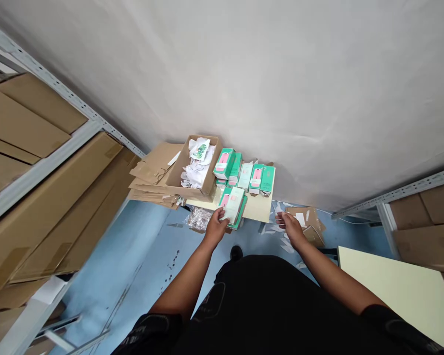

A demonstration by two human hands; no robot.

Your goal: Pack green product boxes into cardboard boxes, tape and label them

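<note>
At the front edge of a small table, my left hand [216, 228] grips a pale green box [233, 202] by its near left corner. The box lies over other boxes, and a green box [241, 213] shows along its right side. My right hand [290, 228] is off the table's right corner, above the floor, with its fingers drawn together; whether they pinch a white scrap is hard to make out. Behind the left hand, green boxes with pink panels [225, 163] stand stacked, and another pale box [245, 176] is in the row.
An open carton [207, 190] of crumpled white paper stands on the table, left of the boxes. Flattened cardboard [156, 165] is piled beside it. Clear plastic wrap [199, 218] hangs below the table edge. Paper scraps [286, 245] litter the floor. Shelves with cartons [59, 207] flank both sides.
</note>
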